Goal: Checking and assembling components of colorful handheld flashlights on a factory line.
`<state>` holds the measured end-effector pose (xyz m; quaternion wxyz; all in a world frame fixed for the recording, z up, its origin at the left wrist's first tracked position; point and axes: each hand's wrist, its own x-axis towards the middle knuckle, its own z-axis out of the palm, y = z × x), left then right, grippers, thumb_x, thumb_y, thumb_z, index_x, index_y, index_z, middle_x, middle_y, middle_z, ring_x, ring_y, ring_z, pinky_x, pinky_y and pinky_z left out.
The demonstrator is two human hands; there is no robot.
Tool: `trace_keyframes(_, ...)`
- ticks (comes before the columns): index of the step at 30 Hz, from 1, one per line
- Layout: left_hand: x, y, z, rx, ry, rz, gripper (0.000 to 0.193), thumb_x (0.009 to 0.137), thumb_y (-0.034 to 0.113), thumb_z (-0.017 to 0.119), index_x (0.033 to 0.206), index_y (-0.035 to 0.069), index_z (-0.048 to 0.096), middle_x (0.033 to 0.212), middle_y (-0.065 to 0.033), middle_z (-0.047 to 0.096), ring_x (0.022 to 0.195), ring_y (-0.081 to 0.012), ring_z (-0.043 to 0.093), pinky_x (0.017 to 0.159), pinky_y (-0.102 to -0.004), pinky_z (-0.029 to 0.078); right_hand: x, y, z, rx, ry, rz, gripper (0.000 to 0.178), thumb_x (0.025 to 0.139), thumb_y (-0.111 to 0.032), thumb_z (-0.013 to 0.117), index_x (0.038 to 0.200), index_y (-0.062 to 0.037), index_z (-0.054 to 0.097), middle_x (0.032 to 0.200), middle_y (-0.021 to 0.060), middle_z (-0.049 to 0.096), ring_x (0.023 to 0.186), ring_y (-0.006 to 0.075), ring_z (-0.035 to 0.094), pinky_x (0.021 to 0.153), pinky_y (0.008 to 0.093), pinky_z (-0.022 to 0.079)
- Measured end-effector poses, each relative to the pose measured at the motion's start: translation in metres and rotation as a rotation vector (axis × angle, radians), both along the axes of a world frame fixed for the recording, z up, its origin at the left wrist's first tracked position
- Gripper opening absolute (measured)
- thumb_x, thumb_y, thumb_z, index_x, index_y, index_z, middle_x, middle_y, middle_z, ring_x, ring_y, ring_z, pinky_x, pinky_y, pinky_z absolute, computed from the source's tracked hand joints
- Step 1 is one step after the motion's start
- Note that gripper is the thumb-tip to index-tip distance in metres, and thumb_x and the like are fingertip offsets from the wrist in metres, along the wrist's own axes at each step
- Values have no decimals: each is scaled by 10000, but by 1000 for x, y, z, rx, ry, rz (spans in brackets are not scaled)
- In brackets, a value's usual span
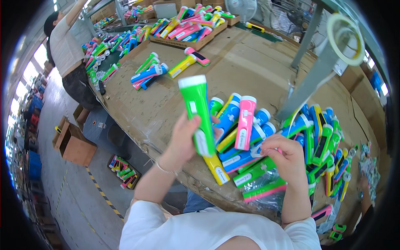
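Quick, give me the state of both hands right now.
Left hand: closed around a green torch, held upright.
Right hand: fingers curled over the torch pile; what it grips cannot be told.

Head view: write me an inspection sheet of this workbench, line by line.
Surface: brown cardboard-covered bench, worn.
Job's things: green plastic flashlight with white head held upright; pile of blue, pink and green flashlights beneath.
Clutter: loose flashlight groups; cardboard tray of flashlights; tape roll on grey stand.
Grippers: left hand grips the green flashlight; right hand rests on the pile.
Cables: nothing seen.
Surroundings: a person reaching up; cardboard boxes on floor.
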<state>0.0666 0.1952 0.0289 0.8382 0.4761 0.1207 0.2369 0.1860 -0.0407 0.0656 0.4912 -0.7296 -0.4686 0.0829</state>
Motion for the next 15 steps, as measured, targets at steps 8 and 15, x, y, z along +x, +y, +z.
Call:
trace_keyframes(8, -18, -120, -13, 55, -117, -234, 498, 930, 177, 599, 1354, 5, 404, 1072, -148, 608, 857, -206, 641, 726, -340, 546, -29, -66, 21, 591, 214, 122, 147, 836, 95, 610, 957, 26, 659, 863, 110, 667, 820, 189, 621, 760, 291, 486)
trace_keyframes(15, -27, -173, 1, 788, 65, -297, 756, 919, 103, 594, 1504, -80, 153, 1441, -292, 398, 1376, -363, 394, 1116, -414, 326, -56, -95, 3, 174, 382, -67, 255, 861, 68, 613, 1036, -33, 459, 857, 71, 640, 834, 136, 626, 759, 275, 487)
